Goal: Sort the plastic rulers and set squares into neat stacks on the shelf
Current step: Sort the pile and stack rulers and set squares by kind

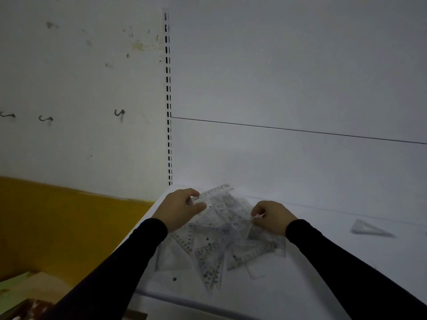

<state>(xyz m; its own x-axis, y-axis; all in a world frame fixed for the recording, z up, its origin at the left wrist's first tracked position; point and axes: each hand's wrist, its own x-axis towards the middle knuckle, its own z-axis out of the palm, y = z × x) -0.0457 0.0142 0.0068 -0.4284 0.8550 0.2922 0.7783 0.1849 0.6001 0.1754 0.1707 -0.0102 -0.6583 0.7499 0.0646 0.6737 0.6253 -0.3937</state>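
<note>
On the white shelf (300, 285), the left hand (179, 210) is pinching a clear ruler (215, 190) while the right hand (272, 217) is nipping a piece in the jumbled pile (219, 239). These thin, stiff, slippery plastics are probably best lifted by their edges.

A jumbled pile of clear plastic rulers and set squares (219, 236) is seen on the white metal shelf (312, 273). At the pile's far left edge, a clear straight ruler (213, 191) is pinched by the left hand (181, 209). The pile's right side is gripped by the right hand (271, 217). Well right of the pile, a lone clear triangular set square (367, 228) lies flat.
</note>
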